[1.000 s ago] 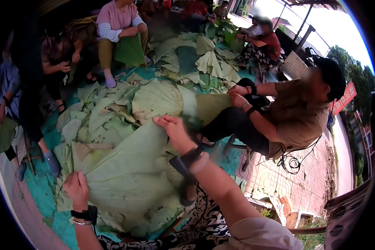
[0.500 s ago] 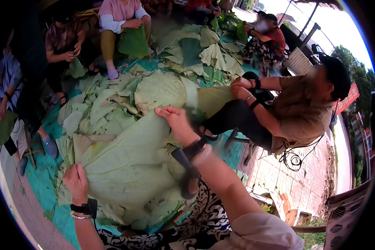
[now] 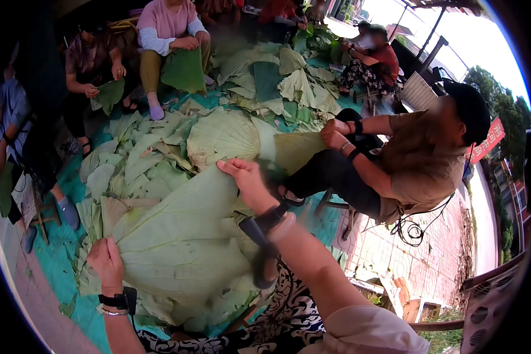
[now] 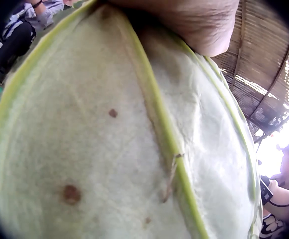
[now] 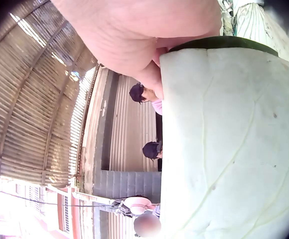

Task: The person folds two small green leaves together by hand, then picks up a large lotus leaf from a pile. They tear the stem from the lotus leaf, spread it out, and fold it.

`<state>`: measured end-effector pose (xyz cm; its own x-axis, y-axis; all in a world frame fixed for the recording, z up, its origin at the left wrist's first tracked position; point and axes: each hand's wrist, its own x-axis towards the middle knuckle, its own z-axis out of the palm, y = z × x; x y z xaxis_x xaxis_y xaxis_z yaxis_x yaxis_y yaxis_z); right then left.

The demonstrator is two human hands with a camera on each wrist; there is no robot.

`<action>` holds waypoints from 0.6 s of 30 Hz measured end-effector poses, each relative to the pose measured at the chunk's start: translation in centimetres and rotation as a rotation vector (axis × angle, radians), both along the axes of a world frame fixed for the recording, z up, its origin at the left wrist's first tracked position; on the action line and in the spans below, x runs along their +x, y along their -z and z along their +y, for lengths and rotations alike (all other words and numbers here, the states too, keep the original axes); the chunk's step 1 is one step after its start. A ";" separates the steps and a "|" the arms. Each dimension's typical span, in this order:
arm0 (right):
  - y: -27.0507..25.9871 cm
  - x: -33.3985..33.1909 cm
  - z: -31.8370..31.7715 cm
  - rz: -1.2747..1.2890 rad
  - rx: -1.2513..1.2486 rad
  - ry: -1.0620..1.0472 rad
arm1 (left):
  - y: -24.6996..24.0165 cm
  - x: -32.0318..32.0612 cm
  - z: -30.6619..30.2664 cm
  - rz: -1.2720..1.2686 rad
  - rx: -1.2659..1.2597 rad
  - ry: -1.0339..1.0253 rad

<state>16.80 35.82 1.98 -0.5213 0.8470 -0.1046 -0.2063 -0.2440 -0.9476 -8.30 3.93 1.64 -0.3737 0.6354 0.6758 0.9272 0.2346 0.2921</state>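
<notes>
A large pale green leaf (image 3: pixel 183 236) with raised veins is stretched between both hands in the head view. The left hand (image 3: pixel 105 261) pinches its lower left edge, while the right hand (image 3: pixel 248 183) pinches its upper right corner. Brown spots dot the leaf (image 4: pixel 94 149) near the left hand (image 4: pixel 194 22), seen in the left wrist view. In the right wrist view, thumb and fingers of the right hand (image 5: pixel 134 40) grip the edge of the leaf (image 5: pixel 229 139); a darker green strip shows behind that edge.
Heaped leaves (image 3: pixel 141 153) lie beyond and beneath the held leaf, over a teal ground sheet (image 3: pixel 59 265). A person in a brown shirt (image 3: pixel 425 159) sits close at the right, holding another leaf (image 3: pixel 298 150). Several seated people with leaves are around the heap.
The head view has shifted slightly. Both hands keep their hold on the leaf with little movement. The leaf held by the person at the back left is more spread out.
</notes>
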 end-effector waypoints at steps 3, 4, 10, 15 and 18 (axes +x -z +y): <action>-0.9 -0.2 -0.6 0.025 -0.013 0.010 | -0.1 0.1 0.1 0.018 0.017 0.022; -1.1 -0.2 -0.7 0.034 -0.018 0.020 | -0.1 0.1 0.2 0.021 0.025 0.035; -0.7 -0.1 -0.4 0.010 -0.022 0.000 | 0.0 0.0 0.2 -0.003 0.018 0.047; -0.5 -0.1 -0.4 0.018 -0.009 0.012 | 0.0 0.1 0.3 -0.006 0.022 0.056; -0.5 -0.2 -0.3 0.012 -0.004 0.013 | -0.1 0.2 0.3 -0.002 0.010 0.055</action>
